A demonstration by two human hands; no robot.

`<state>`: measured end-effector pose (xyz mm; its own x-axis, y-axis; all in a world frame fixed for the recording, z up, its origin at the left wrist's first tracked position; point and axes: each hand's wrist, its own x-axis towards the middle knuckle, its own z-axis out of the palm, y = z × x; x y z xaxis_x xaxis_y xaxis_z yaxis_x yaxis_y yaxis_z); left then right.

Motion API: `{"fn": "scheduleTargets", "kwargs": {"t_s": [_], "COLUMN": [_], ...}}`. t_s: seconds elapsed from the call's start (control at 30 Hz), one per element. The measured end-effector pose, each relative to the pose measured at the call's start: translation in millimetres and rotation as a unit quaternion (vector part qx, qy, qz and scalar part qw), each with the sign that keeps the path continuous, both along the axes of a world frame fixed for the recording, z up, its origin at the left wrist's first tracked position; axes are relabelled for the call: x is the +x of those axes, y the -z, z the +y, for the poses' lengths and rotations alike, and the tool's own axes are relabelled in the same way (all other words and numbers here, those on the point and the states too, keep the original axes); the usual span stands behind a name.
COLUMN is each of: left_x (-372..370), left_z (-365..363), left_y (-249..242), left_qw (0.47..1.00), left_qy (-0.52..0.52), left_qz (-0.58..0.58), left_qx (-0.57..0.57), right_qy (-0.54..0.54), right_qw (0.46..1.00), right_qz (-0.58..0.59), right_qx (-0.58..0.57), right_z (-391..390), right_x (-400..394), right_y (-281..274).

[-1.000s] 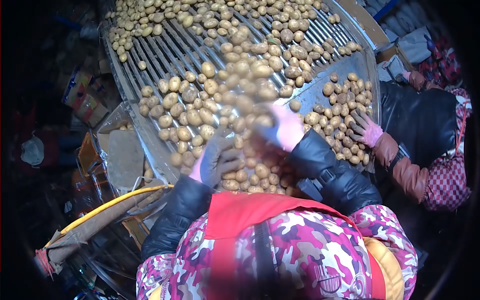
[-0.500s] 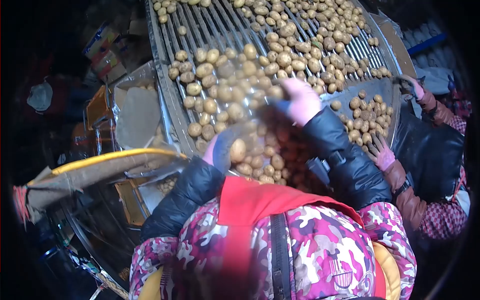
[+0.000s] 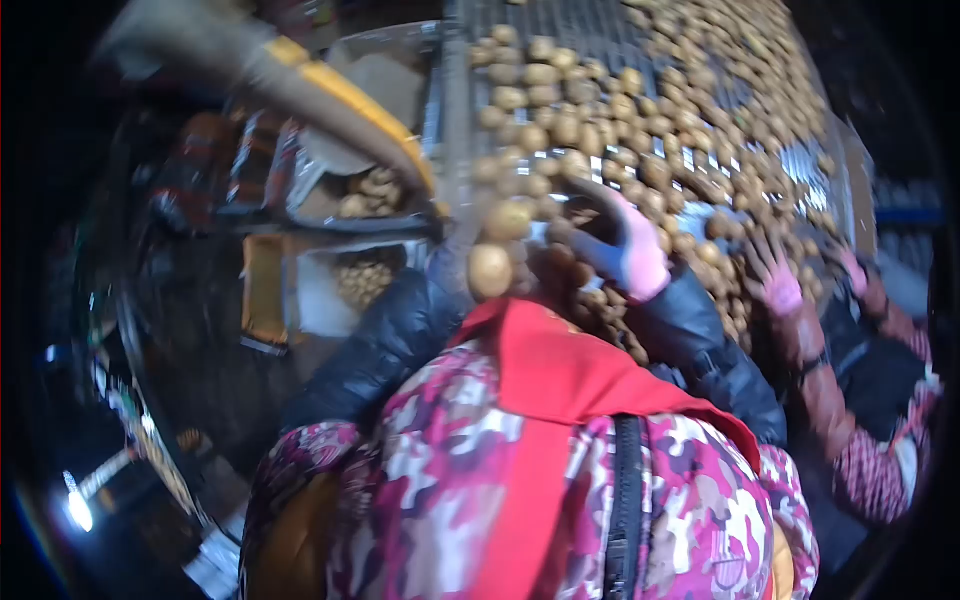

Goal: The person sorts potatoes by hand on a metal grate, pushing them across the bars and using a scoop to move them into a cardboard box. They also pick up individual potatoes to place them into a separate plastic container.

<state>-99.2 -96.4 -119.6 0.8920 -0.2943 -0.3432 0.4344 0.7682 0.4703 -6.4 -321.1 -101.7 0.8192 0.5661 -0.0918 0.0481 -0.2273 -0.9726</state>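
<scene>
Many potatoes lie over the metal bars of a sorting table. My right hand, in a pink glove with a blue-grey palm, curves over potatoes at the near end, thumb and fingers apart. My left hand is a blur at the end of the dark sleeve, its fingers hidden. Beside it, a large potato sits close to my red apron. More potatoes lie below my right wrist, partly covered by the sleeve.
At right, a co-worker's gloved hand rests at the potatoes, with another gloved hand beyond. A yellow-edged padded bar crosses at upper left. Below it stand a lined box of potatoes and another lined box.
My view has swung, so the table now appears farther right. My right hand has drawn back toward my body. Potatoes by my hands have shifted; the co-worker's hand is now spread over the potatoes.
</scene>
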Motion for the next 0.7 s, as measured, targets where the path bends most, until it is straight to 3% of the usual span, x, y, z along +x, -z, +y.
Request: {"fn": "scheduleTargets", "kwargs": {"t_s": [0.03, 0.1, 0.13, 0.17, 0.2, 0.27, 0.33, 0.37, 0.4, 0.47, 0.5, 0.57, 0.6, 0.63, 0.67, 0.7], "left_x": [-19.0, -54.2, -71.0, -88.2, -103.1, -128.7, -153.1, -161.8, -188.4, -197.6, -186.4, -169.5, -154.4, -141.8, -129.1, -112.8], "left_z": [15.8, 45.4, 57.7, 79.5, 102.3, 133.1, 166.7, 186.5, 214.5, 232.4, 217.3, 197.4, 177.2, 158.9, 140.7, 111.9], "left_y": [25.5, 39.4, 21.6, 32.5, 57.8, 44.5, 13.3, 10.3, 43.9, 53.8, 28.8, 44.3, 54.4, 61.7, 68.0, 61.9], "left_qw": [0.995, 0.993, 0.980, 0.965, 0.938, 0.888, 0.819, 0.755, 0.754, 0.773, 0.811, 0.856, 0.902, 0.938, 0.960, 0.948], "left_qy": [-0.035, -0.088, -0.140, -0.245, -0.337, -0.451, -0.564, -0.641, -0.629, -0.578, -0.552, -0.496, -0.402, -0.307, -0.217, -0.149], "left_qz": [0.064, 0.072, 0.127, 0.096, 0.062, 0.045, 0.101, 0.133, 0.103, 0.098, 0.135, 0.112, 0.105, 0.092, 0.077, 0.019], "left_qx": [0.061, 0.031, 0.057, 0.005, -0.052, -0.079, -0.042, -0.036, 0.159, 0.243, 0.135, 0.098, 0.115, 0.134, 0.156, 0.282], "right_qy": [0.002, -0.012, 0.013, 0.030, 0.035, 0.032, 0.035, 0.032, 0.034, 0.024, -0.007, 0.005, -0.080, -0.130, -0.146, -0.134], "right_qw": [1.000, 1.000, 0.998, 0.994, 0.996, 0.996, 0.996, 0.995, 0.994, 0.996, 0.995, 0.994, 0.980, 0.933, 0.921, 0.901], "right_qz": [-0.003, -0.006, 0.061, 0.107, 0.070, 0.041, 0.036, 0.049, 0.063, 0.062, 0.001, 0.049, -0.118, -0.294, -0.333, -0.378], "right_qx": [0.000, 0.024, 0.006, -0.014, -0.043, -0.068, -0.069, -0.078, -0.087, -0.066, -0.095, -0.093, -0.136, -0.164, -0.137, -0.165], "right_z": [-4.6, -14.2, -13.6, -17.3, -31.3, -42.3, -46.9, -47.1, -49.1, -32.5, -37.4, -31.2, -31.9, -33.1, -34.6, -41.8], "right_x": [-1.2, -3.7, -9.6, -14.3, -11.4, -15.5, -19.1, -20.2, -21.8, -31.6, -29.9, -45.5, -46.6, -47.8, -47.9, -55.5], "right_y": [13.9, 33.8, 23.9, 25.0, 49.3, 64.5, 72.9, 72.0, 70.4, 44.4, 48.4, 27.5, 20.5, 13.2, 6.2, 17.6]}}
